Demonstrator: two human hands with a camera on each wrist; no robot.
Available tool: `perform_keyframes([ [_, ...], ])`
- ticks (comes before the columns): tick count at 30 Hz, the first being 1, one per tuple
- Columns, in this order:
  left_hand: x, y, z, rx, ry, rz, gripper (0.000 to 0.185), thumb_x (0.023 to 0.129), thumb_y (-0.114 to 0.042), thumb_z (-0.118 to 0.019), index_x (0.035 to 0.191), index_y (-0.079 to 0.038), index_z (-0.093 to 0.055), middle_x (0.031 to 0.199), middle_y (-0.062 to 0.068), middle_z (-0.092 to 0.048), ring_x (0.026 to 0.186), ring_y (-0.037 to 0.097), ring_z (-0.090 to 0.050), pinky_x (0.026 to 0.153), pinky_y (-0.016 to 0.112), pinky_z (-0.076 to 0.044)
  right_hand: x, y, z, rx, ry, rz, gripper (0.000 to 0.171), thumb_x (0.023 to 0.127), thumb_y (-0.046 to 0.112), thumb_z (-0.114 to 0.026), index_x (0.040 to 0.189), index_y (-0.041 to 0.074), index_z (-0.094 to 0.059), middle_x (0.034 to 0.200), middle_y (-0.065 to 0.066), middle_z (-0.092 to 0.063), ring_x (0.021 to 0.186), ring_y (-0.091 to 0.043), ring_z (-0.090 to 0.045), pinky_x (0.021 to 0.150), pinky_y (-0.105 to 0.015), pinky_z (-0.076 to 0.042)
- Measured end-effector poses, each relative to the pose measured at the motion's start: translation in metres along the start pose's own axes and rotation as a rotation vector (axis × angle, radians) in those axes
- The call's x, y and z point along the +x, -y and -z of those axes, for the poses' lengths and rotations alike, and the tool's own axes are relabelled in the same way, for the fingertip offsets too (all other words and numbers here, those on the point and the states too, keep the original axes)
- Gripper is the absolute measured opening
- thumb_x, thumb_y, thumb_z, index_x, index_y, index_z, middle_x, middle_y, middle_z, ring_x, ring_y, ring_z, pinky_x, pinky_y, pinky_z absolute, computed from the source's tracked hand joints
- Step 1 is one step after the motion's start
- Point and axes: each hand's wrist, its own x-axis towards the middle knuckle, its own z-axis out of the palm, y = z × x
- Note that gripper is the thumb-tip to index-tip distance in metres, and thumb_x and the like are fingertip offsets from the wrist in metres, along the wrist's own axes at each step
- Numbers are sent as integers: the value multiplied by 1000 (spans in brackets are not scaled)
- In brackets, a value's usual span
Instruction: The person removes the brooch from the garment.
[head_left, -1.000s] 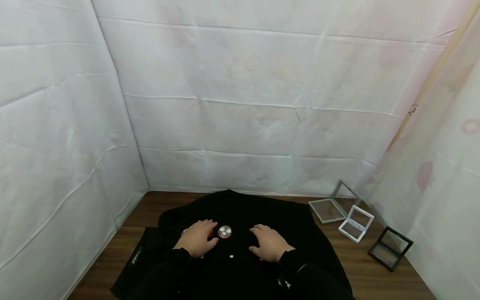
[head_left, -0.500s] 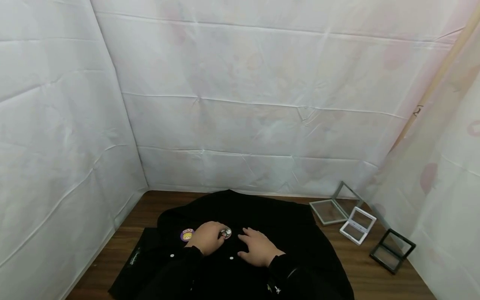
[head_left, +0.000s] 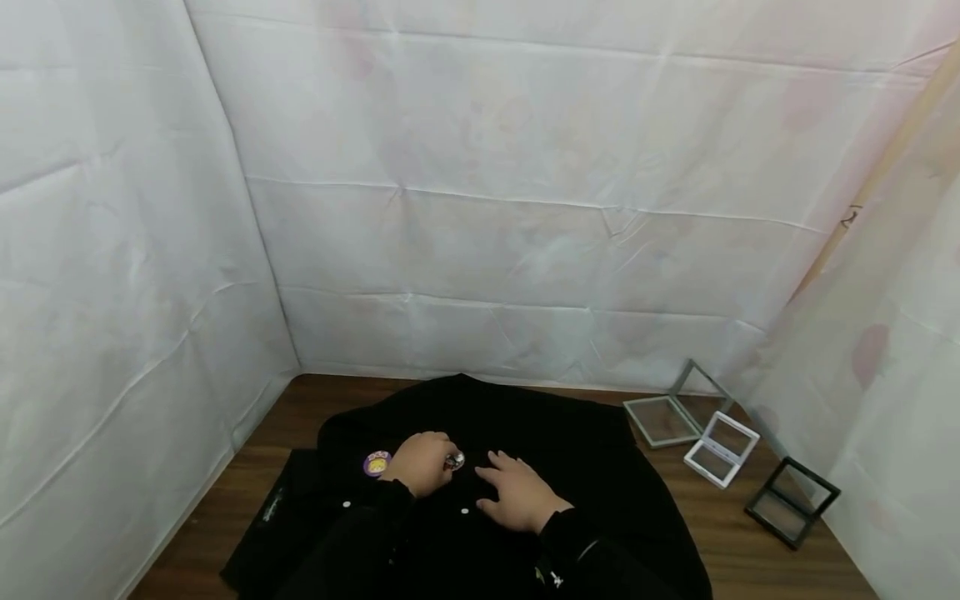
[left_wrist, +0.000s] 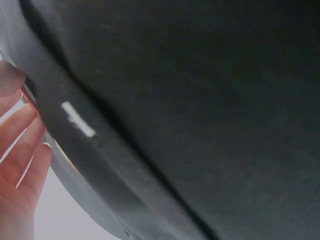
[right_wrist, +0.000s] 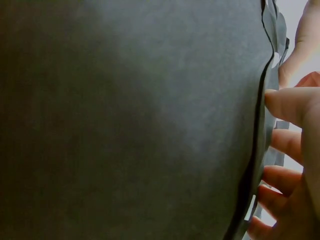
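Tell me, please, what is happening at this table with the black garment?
A person has a black jacket spread on a wooden table. The left hand curls its fingers on a round badge on the jacket front, while the right hand rests flat on the fabric beside it. A purple badge sits further left. Three open display cases stand to the right.

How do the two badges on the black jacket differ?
The purple badge lies fully in view, untouched, left of the left hand; the silvery badge sits at that hand's fingertips, partly hidden. The purple one has a yellow centre; the other looks pale. Both are round and sit on the jacket.
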Motion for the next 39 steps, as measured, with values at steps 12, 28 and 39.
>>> perform_keyframes([
  [12, 8, 2, 7, 0, -26, 23, 11, 99, -22, -70, 99, -16, -79, 94, -5, -72, 88, 13, -68, 84, 36, -57, 3, -2, -4, -9, -8, -23, 54, 98, 45, -67, 144, 17, -62, 156, -14, -47, 145, -34, -41, 117, -55, -33],
  [28, 12, 13, -1, -336, -160, 261, 9, 101, -8, -64, 108, -14, -66, 92, -1, -70, 70, 10, -61, 68, 35, -51, 6, 2, -6, -45, -6, -27, 54, 99, 46, -66, 145, 19, -60, 157, -12, -46, 146, -32, -41, 117, -55, -34],
  [39, 16, 13, -9, -230, -128, 244, 9, 98, -10, -69, 104, -12, -76, 101, 3, -71, 91, 21, -69, 82, 41, -56, 8, 11, -12, -134, -35, 10, 56, 103, 33, -63, 155, 18, -49, 163, -11, -38, 148, -31, -37, 116, -55, -36],
])
